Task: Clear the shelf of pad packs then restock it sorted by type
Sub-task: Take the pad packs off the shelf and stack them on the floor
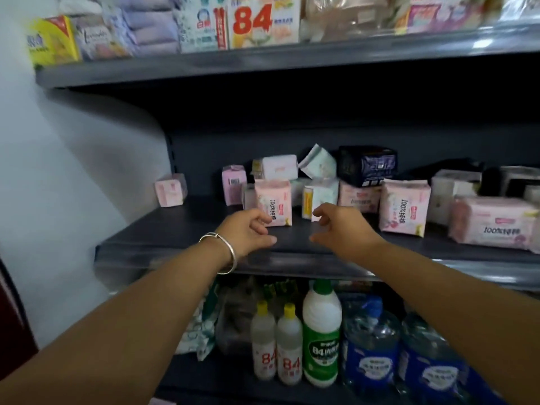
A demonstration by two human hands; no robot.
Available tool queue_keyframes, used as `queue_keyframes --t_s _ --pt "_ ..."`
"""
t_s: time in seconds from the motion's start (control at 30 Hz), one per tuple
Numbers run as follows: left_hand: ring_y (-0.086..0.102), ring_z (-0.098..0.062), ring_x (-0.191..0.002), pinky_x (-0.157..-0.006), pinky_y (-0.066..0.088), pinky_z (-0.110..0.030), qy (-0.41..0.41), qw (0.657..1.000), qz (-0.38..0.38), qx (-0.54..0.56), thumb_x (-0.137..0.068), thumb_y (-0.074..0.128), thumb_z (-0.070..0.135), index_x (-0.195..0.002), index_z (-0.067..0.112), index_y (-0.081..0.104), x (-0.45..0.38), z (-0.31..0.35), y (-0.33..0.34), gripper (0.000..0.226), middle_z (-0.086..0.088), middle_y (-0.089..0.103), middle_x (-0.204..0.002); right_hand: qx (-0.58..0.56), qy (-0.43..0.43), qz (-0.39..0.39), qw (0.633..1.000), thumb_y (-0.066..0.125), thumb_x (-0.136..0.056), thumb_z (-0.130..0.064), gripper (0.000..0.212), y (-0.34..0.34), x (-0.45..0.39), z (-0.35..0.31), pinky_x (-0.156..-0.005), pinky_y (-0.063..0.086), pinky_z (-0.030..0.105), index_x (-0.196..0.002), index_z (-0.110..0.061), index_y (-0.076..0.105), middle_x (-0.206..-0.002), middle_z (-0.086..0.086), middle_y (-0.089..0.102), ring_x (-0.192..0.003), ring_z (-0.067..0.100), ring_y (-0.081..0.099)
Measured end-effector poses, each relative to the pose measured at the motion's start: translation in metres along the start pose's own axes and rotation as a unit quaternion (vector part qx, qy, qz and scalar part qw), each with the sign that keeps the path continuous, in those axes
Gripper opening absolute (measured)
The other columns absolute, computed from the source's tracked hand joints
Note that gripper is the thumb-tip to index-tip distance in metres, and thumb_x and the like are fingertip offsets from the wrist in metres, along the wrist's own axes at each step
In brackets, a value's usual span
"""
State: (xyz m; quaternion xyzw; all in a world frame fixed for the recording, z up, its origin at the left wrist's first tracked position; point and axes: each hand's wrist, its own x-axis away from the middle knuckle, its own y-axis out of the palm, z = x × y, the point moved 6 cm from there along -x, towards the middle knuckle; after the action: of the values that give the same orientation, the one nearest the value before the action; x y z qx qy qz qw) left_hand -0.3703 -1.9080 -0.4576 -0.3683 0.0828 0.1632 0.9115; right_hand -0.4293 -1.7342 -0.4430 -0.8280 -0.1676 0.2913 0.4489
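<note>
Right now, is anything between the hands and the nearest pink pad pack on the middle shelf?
Nothing visible. The left hand and right hand hover, holding nothing, over the bare front of the middle shelf. The pink pad pack stands just behind the left fingers, unobstructed.

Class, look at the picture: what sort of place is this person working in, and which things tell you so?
Probably a small shop: dark metal shelving, pink pad packs on the middle shelf, white bleach bottles marked 84 below.
</note>
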Motion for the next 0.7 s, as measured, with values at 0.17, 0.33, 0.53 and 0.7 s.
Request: queue_keyframes --t_s 0.17,0.33,0.53,0.7 --pt "0.052 -0.012 -0.088 -0.079 0.043 -0.019 0.032 0.998 0.046 -0.038 -0.076 0.076 0.014 -0.12 0.013 0.055 -0.049 0.005 -0.007 0.049 -0.004 0.053 -0.106 0.025 0.024 0.02 0.999 0.07 -0.083 -0.025 0.057 0.0 -0.047 0.014 -0.093 0.047 0.034 -0.133 -0.011 0.048 -0.128 0.011 0.055 -0.109 0.028 0.057" --pt "0.034 -0.02 -0.128 -0.106 0.032 -0.033 0.062 0.982 0.088 -0.152 -0.075 0.077 0.028 -0.129 0.026 0.048 -0.1 0.008 -0.012 0.062 0.0 0.038 -0.134 0.1 0.055 0.041 0.993 0.07 -0.081 -0.034 0.066 0.003 -0.094 0.031 -0.106 0.033 0.034 -0.137 -0.013 0.042 -0.14 0.012 0.041 -0.128 0.03 0.038" --pt "0.02 -0.02 -0.135 -0.108 0.021 -0.039 0.072 0.949 0.061 -0.299 -0.075 0.07 0.049 -0.135 0.038 0.038 -0.149 0.011 -0.003 0.069 0.006 0.028 -0.144 0.116 0.108 0.051 0.986 0.061 -0.085 -0.044 0.067 0.012 -0.14 0.051 -0.106 0.034 0.046 -0.143 -0.027 0.031 -0.147 0.009 0.021 -0.132 0.035 0.022" --pt "0.027 -0.024 -0.131 -0.107 0.026 -0.041 0.079 0.917 -0.022 -0.391 -0.078 0.057 0.06 -0.132 0.039 0.041 -0.178 0.018 0.018 0.06 0.003 0.032 -0.142 0.116 0.149 0.034 0.982 0.056 -0.087 -0.048 0.063 0.025 -0.168 0.056 -0.1 0.033 0.05 -0.142 -0.034 0.028 -0.149 0.006 0.016 -0.134 0.033 0.017"
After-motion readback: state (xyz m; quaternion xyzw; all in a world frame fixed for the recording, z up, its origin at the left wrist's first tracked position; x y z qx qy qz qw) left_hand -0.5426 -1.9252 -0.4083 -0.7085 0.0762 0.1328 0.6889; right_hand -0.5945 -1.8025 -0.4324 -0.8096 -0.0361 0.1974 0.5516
